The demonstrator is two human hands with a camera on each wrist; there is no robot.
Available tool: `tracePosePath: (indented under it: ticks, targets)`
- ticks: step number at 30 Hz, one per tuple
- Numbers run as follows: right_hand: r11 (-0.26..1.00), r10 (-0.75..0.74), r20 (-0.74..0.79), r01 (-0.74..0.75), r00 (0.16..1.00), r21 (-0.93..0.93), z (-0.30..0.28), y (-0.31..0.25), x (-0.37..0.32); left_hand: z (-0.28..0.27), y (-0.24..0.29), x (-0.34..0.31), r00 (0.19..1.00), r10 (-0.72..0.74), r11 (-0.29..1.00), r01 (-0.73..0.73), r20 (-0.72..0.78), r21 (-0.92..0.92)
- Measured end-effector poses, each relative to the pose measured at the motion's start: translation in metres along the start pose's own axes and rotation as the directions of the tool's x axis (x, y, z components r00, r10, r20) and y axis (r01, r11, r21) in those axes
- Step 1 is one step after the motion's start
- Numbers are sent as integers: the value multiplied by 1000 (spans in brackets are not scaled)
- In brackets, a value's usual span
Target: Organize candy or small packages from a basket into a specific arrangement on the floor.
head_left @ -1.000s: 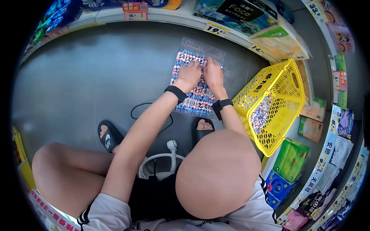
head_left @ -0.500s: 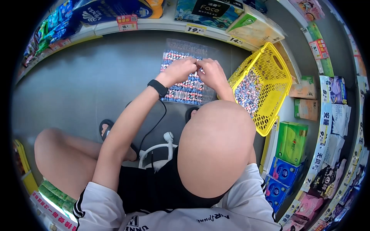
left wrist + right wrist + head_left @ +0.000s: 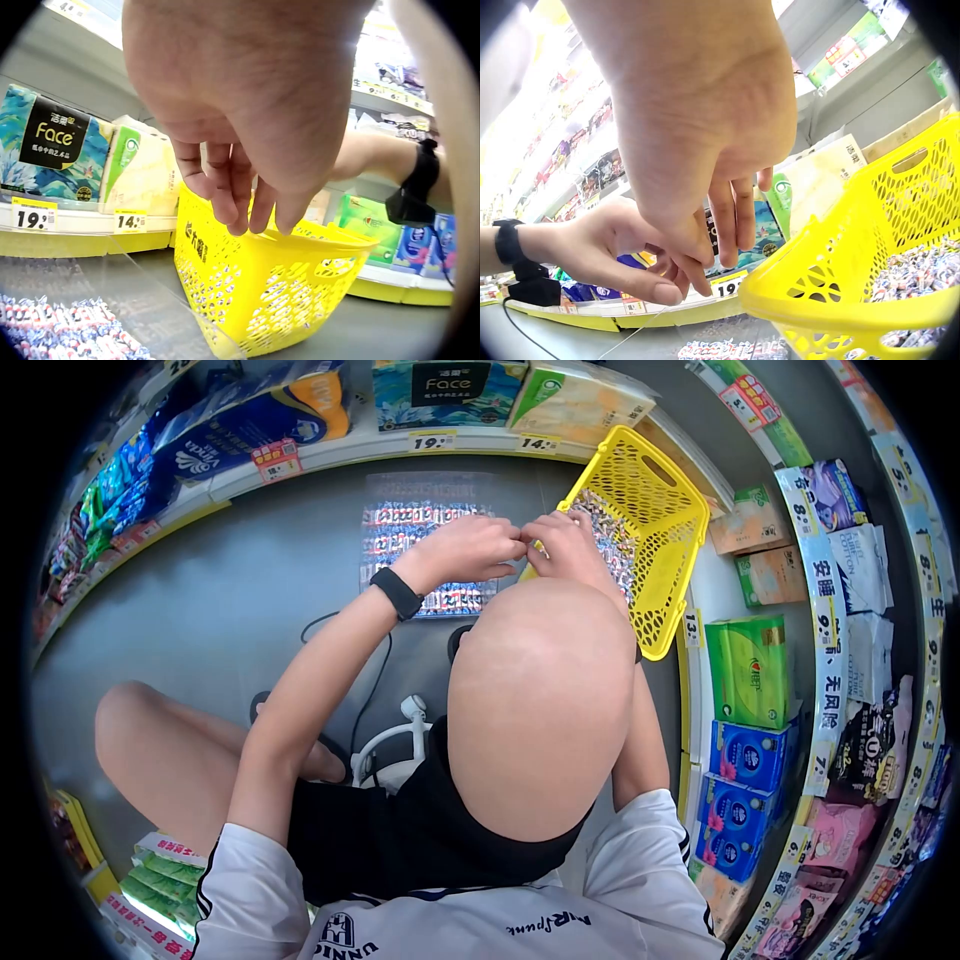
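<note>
Rows of small wrapped candies [image 3: 392,540] in blue, white and red lie on the floor in a flat clear plastic holder [image 3: 400,490]. A yellow basket [image 3: 682,525] stands to its right, with many loose candies [image 3: 911,277] inside. My left hand [image 3: 475,550] hovers between holder and basket, palm down. Its fingers hang loosely bent, and nothing shows between them in the left wrist view. Beside the basket's near-left rim is my right hand [image 3: 568,545], fingers pointing down. The two hands' fingertips meet or overlap in the head view.
Shelves of tissue packs [image 3: 585,405] curve round the back and right, with price tags [image 3: 432,442] along their edges. My raised knee [image 3: 540,690] hides part of the right arm. A white stool frame [image 3: 400,745] and a black cable [image 3: 375,690] lie near my feet.
Both hands have moved right, from over the candy rows to the basket's side. The head view has shifted, so the holder and basket now appear farther left and higher.
</note>
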State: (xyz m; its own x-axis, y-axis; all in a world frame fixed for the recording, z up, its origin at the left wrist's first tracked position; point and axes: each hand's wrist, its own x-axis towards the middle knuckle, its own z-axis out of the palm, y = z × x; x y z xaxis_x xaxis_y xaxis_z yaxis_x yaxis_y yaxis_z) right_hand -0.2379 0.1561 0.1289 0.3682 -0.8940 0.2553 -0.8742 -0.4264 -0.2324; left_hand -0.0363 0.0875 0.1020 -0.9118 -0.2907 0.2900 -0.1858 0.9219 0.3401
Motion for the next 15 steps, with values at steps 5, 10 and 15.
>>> tracePosePath:
  ticks: [5, 10, 15]
  targets:
    - [995, 103, -95, -104, 990, -6, -9, 27, -34, 18, 16, 45, 998, 54, 996, -52, -29, 72]
    - [971, 233, -69, -235, 970, -32, -25, 58, -64, 35, 24, 87, 992, 122, 989, -118, -39, 91]
    - [929, 369, 30, -367, 929, -42, -37, 86, -85, 51, 24, 123, 994, 35, 994, -45, 105, 96]
